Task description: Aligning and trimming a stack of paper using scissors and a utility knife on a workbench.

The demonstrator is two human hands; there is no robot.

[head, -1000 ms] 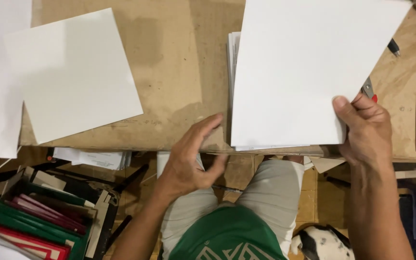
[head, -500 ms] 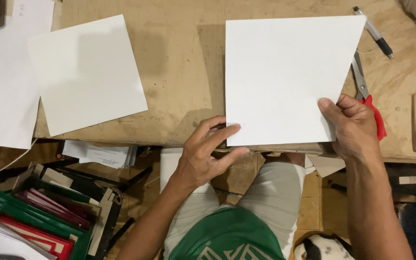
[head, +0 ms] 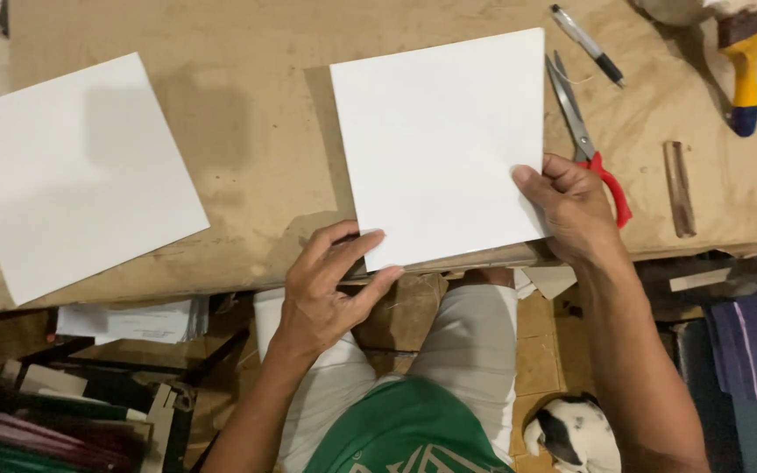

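A white square sheet of card lies flat on the brown wooden board, its near edge at the board's front edge. My right hand pinches the sheet's near right corner between thumb and fingers. My left hand rests at the near left corner, fingertips on the sheet's edge and thumb below the board's edge. A second white square sheet lies apart on the left of the board, slightly rotated.
Red-handled scissors lie just right of the sheet, a pen beyond them, a short wooden stick and a yellow-handled brush farther right. Papers and folders are stacked below left. A small black-and-white animal lies by my leg.
The sheet came down from a raised tilt to lie flat on the board. My left hand moved up to its near left corner. The view shifted left over the board.
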